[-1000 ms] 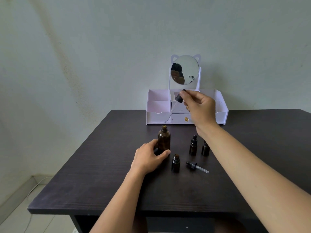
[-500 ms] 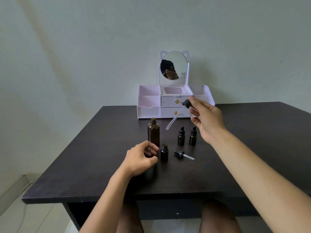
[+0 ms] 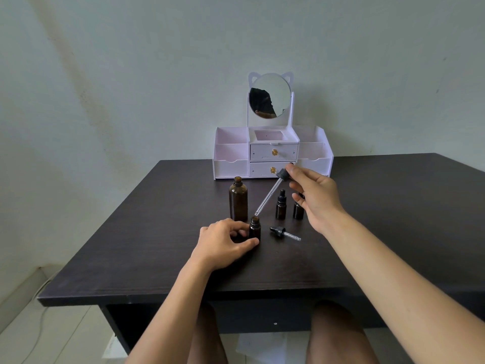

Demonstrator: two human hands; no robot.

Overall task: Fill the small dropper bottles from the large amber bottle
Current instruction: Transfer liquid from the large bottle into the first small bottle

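The large amber bottle (image 3: 238, 199) stands uncapped on the dark table (image 3: 157, 232). In front of it my left hand (image 3: 225, 241) grips an open small dropper bottle (image 3: 254, 229) at its base. My right hand (image 3: 315, 199) pinches the black cap of a long glass dropper (image 3: 269, 195), tilted with its tip just above the small bottle's mouth. Two capped small bottles (image 3: 281, 205) (image 3: 298, 211) stand to the right, the farther one partly hidden by my right hand. A small dropper cap (image 3: 284, 233) lies on the table beside the open bottle.
A white organiser with drawers (image 3: 273, 156) and a round cat-ear mirror (image 3: 270, 97) stands at the back of the table against the wall. The table's front edge is close to my knees.
My left hand left the large bottle and took hold of the open small bottle. My right hand brought the long dropper down from near the organiser to just over that bottle's mouth.
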